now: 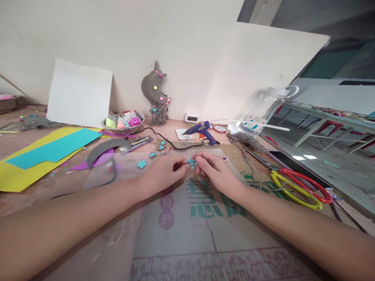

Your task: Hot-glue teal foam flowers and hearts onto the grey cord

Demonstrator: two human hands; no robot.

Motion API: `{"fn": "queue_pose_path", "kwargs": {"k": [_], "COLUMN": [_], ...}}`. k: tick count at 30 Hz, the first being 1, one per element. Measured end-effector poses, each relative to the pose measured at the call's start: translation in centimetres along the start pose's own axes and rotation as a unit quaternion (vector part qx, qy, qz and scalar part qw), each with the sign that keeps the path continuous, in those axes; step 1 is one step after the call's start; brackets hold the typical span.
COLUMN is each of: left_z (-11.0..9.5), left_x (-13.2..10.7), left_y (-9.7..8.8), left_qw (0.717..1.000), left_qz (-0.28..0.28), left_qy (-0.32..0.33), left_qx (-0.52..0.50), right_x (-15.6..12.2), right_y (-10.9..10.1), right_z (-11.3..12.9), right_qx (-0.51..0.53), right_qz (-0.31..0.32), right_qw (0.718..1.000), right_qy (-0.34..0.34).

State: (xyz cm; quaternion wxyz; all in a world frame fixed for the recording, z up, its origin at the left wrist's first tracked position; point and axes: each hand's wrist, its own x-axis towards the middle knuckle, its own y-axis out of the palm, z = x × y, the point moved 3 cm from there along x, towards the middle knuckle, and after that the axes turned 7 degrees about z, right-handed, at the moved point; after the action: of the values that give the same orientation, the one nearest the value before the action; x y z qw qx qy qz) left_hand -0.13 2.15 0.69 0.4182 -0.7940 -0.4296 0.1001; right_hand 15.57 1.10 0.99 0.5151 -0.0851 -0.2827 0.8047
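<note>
Between the fingertips of my left hand [172, 168] and my right hand [212, 168] is a small turquoise flower cutout [191, 163]. Both hands pinch it from opposite sides, above the printed cardboard. Another turquoise flower [141, 164] lies flat to the left of my left hand. Just beyond that hand sits a turquoise heart [152, 155], with more small hearts [161, 145] behind it. A blue glue gun [202, 132] rests past my hands, its black cord curving to the left.
Red-and-yellow-handled scissors [295, 187] and a phone [299, 168] lie at right, near grey yarn [246, 141]. Turquoise and yellow sheets [55, 148] and a grey crescent [105, 150] are at left. A bowl [125, 128] and a decorated moon hanging [156, 91] are at the back.
</note>
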Motion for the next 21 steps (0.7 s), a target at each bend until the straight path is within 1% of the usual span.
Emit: {"fn": "queue_pose_path", "kwargs": {"k": [6, 14, 21], "left_z": [-0.06, -0.05, 0.22], "left_x": [-0.04, 0.03, 0.07], "left_y": [-0.24, -0.54, -0.30], "left_qw": [1.000, 0.998, 0.999], "left_qz": [-0.009, -0.018, 0.004], "left_qy": [-0.009, -0.017, -0.024], "left_qx": [-0.017, -0.050, -0.041], "right_x": [0.28, 0.21, 0.16], "right_y": [-0.06, -0.27, -0.31], "right_z": [-0.45, -0.20, -0.07], "right_qx": [-0.001, -0.025, -0.020], "right_qz": [-0.024, -0.046, -0.050], "right_qw": [1.000, 0.999, 0.999], "right_qy": [0.006, 0.002, 0.002]}}
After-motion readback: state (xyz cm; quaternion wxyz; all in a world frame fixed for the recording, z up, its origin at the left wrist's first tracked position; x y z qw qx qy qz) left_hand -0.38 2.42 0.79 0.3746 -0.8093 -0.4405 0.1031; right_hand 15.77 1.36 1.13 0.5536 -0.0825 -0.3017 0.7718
